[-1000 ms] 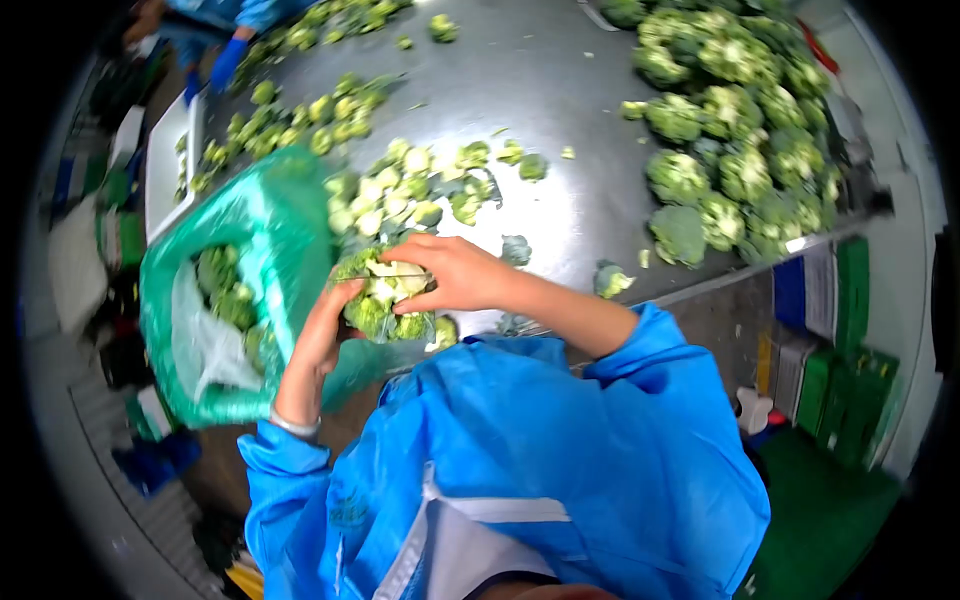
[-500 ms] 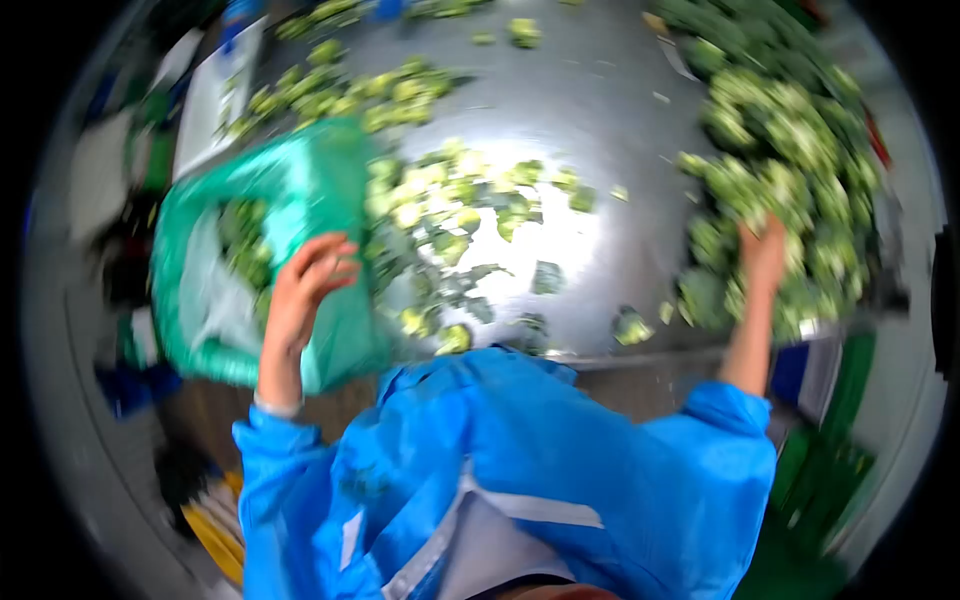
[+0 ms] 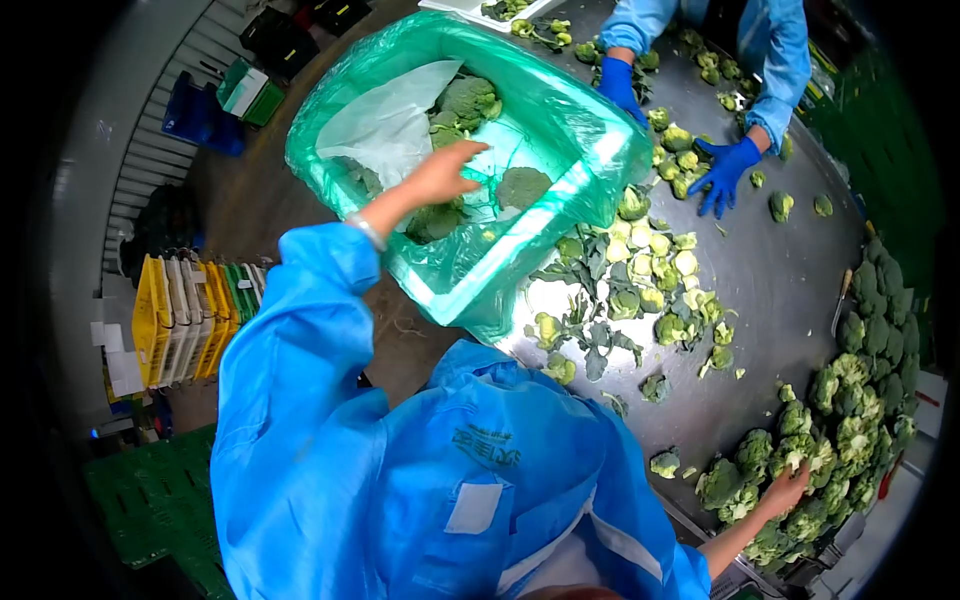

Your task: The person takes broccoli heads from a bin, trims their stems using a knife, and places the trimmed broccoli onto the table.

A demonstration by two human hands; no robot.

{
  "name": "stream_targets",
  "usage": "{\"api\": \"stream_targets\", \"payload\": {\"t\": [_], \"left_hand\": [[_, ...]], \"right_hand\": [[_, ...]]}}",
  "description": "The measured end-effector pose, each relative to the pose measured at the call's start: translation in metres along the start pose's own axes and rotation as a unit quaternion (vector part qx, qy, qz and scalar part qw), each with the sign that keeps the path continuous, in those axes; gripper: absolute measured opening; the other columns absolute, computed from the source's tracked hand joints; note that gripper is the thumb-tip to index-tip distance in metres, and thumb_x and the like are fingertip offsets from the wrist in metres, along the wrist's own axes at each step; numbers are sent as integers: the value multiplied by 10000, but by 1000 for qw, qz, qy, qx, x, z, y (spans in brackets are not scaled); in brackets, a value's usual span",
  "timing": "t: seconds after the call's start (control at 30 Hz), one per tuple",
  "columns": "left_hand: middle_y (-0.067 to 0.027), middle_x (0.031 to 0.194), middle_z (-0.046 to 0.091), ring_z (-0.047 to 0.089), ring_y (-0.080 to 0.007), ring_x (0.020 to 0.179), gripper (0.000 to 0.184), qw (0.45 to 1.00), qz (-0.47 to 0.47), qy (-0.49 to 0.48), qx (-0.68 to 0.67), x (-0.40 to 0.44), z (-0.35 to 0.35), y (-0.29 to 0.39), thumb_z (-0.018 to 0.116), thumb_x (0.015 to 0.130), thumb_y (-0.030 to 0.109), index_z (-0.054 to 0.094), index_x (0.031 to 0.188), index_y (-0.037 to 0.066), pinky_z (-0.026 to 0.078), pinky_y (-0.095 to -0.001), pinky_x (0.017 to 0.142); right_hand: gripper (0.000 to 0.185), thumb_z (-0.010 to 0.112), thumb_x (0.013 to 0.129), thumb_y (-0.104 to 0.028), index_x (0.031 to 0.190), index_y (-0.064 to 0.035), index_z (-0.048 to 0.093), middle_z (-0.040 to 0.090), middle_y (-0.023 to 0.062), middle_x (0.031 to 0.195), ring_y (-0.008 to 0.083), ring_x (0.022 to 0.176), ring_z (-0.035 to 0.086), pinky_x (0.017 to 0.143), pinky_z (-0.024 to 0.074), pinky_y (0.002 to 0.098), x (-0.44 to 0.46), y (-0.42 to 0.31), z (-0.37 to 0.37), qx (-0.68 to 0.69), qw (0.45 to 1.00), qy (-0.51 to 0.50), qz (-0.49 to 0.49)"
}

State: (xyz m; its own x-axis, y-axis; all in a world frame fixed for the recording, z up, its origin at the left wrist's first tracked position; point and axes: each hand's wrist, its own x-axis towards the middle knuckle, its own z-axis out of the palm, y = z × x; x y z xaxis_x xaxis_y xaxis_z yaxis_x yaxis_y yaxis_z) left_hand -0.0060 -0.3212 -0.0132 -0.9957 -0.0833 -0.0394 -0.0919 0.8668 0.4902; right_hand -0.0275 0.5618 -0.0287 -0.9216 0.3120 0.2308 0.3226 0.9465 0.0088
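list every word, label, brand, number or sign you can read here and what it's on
Nothing can be read with certainty.
Dark green print on the wearer's blue jacket: looks like characters, too small and skewed to read.
White patch on that jacket: no lettering visible.
White sheets beside the yellow crates: too small to tell.
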Motion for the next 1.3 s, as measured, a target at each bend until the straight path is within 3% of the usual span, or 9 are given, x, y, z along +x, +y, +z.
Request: {"api": "stream_targets", "payload": {"t": [0.1, 0.2, 0.3, 0.4, 0.53, 0.6, 0.7, 0.93, 1.3], "left_hand": [[-176, 1462, 414, 457, -390, 1292, 866, 991, 81, -96, 36, 32, 48, 6, 772, 704, 201, 372, 1469, 128, 396, -448, 1076], [-230, 1412, 456, 495, -401, 1252, 914, 981, -76, -160, -83, 73, 112, -18, 808, 672, 358, 388, 1451, 127, 415, -447, 1048], [-235, 1340, 503, 572, -376, 1148, 986, 978, -139, -147, -44, 82, 100, -3, 849, 579, 435, 421, 1415, 136, 484, -430, 955], [-186, 1264, 555, 597, -324, 1104, 884, 963, -186, -47, -187, 75, 77, -33, 841, 615, 400, 457, 1359, 118, 500, -399, 917], [-125, 1316, 515, 545, -269, 1205, 823, 772, -243, 69, -583, 29, -33, -11, 796, 698, 257, 380, 1392, 106, 492, -431, 960], [-113, 1327, 498, 503, -277, 1252, 872, 736, -126, 68, -662, 3, -68, 17, 794, 685, 233, 332, 1417, 130, 450, -459, 1031], [-83, 1395, 451, 461, -281, 1313, 900, 738, -35, 25, -674, -29, -77, 67, 787, 669, 278, 314, 1424, 152, 428, -449, 1066], [-135, 1313, 401, 406, -289, 1276, 885, 861, 109, 11, -496, -64, -16, 148, 818, 503, 243, 395, 1266, 94, 298, -416, 1106], [-148, 1273, 408, 439, -314, 1257, 776, 901, 117, -49, -416, -96, 26, 197, 772, 500, 160, 414, 1185, 95, 317, -435, 1090]], "right_hand": [[400, 654, 908, -97, 1298, -37, 583, 629, 166, 1252, 325, 1070, 631, 866, 525, 390, -18, -71, -16, 101, 989, -35, -100], [417, 632, 831, 49, 1240, -22, 597, 632, 176, 1237, 336, 1058, 638, 901, 517, 377, -39, -143, -16, 255, 945, -71, -192], [439, 632, 788, 77, 1213, -30, 603, 619, 187, 1242, 352, 1094, 631, 913, 514, 400, -71, -222, -34, 227, 923, -109, -291], [413, 641, 783, 58, 1179, -54, 623, 636, 177, 1208, 360, 1037, 657, 871, 537, 410, -105, -277, -51, 243, 900, -178, -314], [325, 658, 798, 34, 1116, -36, 650, 661, 171, 1143, 357, 990, 669, 832, 542, 399, -130, -324, -52, 347, 867, -200, -295], [283, 663, 805, 29, 1082, -27, 663, 670, 167, 1109, 357, 976, 670, 808, 544, 391, -140, -352, -53, 417, 838, -230, -267], [293, 628, 802, 50, 1081, -29, 665, 677, 163, 1100, 347, 961, 676, 793, 553, 376, -146, -405, -70, 483, 779, -183, -354], [484, 648, 720, 34, 1191, -81, 642, 662, 69, 1125, 241, 835, 689, 653, 566, 340, -119, -455, -124, 467, 724, -27, -506], [303, 598, 759, 25, 1049, -54, 636, 664, 112, 1002, 326, 768, 674, 629, 534, 424, -159, -413, -89, 328, 823, -216, -411]]}}
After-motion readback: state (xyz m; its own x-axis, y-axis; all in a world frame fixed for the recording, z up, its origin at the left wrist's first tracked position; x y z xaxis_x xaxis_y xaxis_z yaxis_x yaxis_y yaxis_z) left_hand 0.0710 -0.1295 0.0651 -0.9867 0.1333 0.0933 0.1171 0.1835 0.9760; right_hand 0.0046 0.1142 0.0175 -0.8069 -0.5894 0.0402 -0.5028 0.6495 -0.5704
